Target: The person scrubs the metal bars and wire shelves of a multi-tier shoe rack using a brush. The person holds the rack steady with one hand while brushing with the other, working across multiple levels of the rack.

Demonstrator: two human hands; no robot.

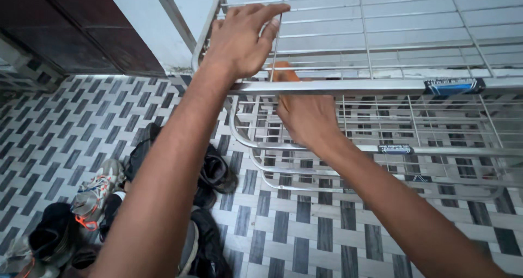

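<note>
- The person's left hand [239, 38] rests on the top tier of a metal wire shoe rack [381, 84], fingers spread apart and laid flat over the thin wires near the rack's left corner, gripping nothing.
- The right hand [306, 117] reaches under that top tier, just below and to the right of the left hand, its back turned to the camera.
- An orange cloth [284, 72] shows above the right hand's knuckles, pressed against the rack's front rail; the fingers are hidden behind the rail, so whether they clamp the cloth cannot be told.
- Lower wire tiers of the rack run below and beyond the right hand, with two small dark labels on the front rails to its right.
- A pile of shoes lies on the patterned tile floor [305, 223] beneath the left forearm: black sandals [215, 172] nearest the rack, a grey sneaker with orange laces [95, 193] further left.
- A dark wooden door [92, 27] stands well to the left of the left hand.
</note>
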